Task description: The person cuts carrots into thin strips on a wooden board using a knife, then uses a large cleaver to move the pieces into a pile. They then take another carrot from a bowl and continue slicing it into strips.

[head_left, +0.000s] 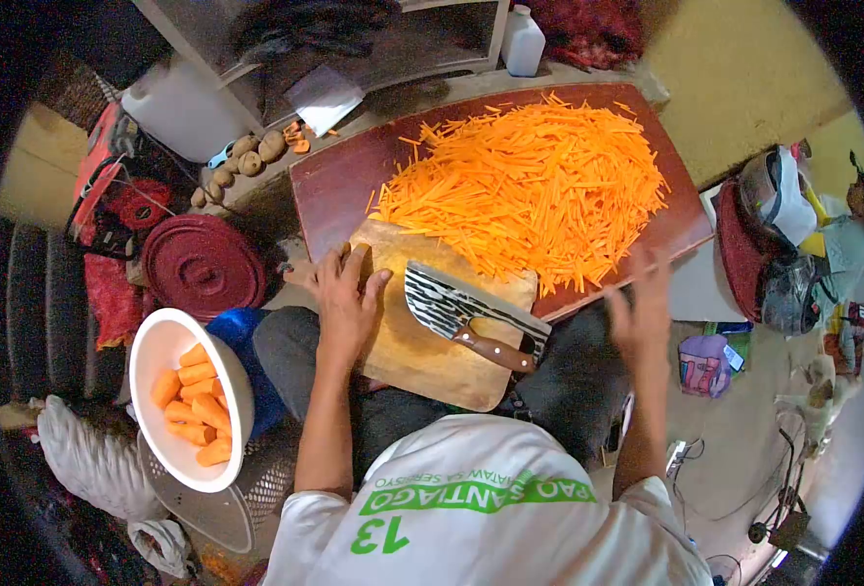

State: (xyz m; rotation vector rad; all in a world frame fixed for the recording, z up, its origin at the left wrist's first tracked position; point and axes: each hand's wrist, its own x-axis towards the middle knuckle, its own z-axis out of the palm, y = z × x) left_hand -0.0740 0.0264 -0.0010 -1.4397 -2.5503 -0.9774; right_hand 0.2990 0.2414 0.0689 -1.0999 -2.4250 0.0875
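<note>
A wooden cutting board (pixel 403 337) slants across my lap, its far edge against the shredded carrots. On it lies a cleaver (pixel 466 311) with a black-and-white patterned blade and brown handle; neither hand touches it. My left hand (pixel 349 298) rests on the board's left edge, fingers spread. My right hand (pixel 642 313) is off the board, by the near right edge of the dark red table (pixel 354 176); it is smeared by motion, but its fingers look apart and nothing shows in them. A big heap of carrot strips (pixel 539 186) covers much of the table.
At left, a white basin (pixel 144 391) holds several peeled carrots (pixel 198 405). Behind it are a dark red lid (pixel 203 269) and several potatoes (pixel 248 161) beside a blue-handled tool. A white bottle (pixel 523 41) stands at the back. Bags and cables lie at right.
</note>
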